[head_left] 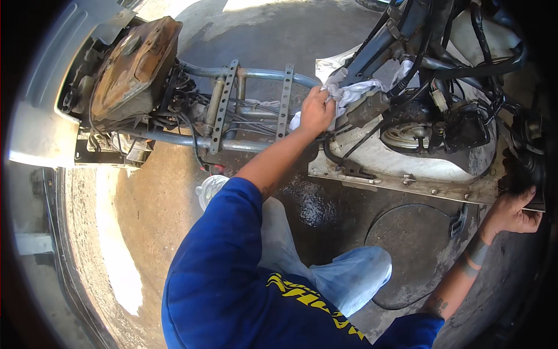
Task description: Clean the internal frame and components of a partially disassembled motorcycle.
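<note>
My left hand (pixel 318 110) is closed on a white rag (pixel 354 91), which lies bunched against the frame of a stripped motor scooter. Close by run the bluish frame tubes (pixel 261 74) with two perforated metal strips (pixel 285 99) across them. At the far right, my right hand (pixel 514 212) grips the near edge of the scooter's white body panel (pixel 401 179), beside a dark part in shadow. Its thumb is on top and the other fingers curl under. Dark cables (pixel 401 93) and an open round hole with a metal drum-like part (pixel 407 136) sit between the hands.
A rusty fuel tank (pixel 136 67) and silver body cover (pixel 49 87) are at the left end of the scooter. A translucent tub (pixel 210 191) stands on the floor near my left arm. A black cable (pixel 372 224) loops over the floor, next to a wet patch (pixel 314 206).
</note>
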The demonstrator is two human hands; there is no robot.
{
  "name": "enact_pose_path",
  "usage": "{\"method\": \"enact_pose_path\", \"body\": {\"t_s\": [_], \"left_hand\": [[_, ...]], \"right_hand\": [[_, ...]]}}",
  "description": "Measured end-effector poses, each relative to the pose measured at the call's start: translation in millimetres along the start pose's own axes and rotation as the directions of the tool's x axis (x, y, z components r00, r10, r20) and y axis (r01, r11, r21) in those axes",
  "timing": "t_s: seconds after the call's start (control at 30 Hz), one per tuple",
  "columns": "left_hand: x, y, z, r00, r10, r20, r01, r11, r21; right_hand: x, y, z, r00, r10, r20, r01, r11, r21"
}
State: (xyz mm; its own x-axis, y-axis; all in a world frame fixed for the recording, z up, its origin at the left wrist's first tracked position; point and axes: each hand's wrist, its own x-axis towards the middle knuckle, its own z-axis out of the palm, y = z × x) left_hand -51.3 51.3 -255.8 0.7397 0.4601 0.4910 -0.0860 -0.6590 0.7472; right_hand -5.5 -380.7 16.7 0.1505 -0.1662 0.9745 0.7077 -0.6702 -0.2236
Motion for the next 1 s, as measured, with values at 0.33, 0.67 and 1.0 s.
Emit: {"method": "enact_pose_path", "body": {"t_s": [0.33, 0.67, 1.0], "left_hand": [[14, 38, -9, 0.985, 0.131, -0.116, -0.129, 0.991, 0.029], [14, 13, -3, 0.978, 0.080, 0.194, -0.129, 0.958, 0.257], [29, 20, -27, 0.977, 0.172, 0.122, -0.179, 0.983, 0.047]], "right_hand": [[-6, 18, -2, 0.998, -0.049, -0.025, 0.047, 0.996, -0.076], [0, 1, -1, 0.988, -0.132, -0.077, 0.114, 0.972, -0.205], [-1, 13, -3, 0.993, -0.098, -0.072, 0.089, 0.990, -0.111]]}}
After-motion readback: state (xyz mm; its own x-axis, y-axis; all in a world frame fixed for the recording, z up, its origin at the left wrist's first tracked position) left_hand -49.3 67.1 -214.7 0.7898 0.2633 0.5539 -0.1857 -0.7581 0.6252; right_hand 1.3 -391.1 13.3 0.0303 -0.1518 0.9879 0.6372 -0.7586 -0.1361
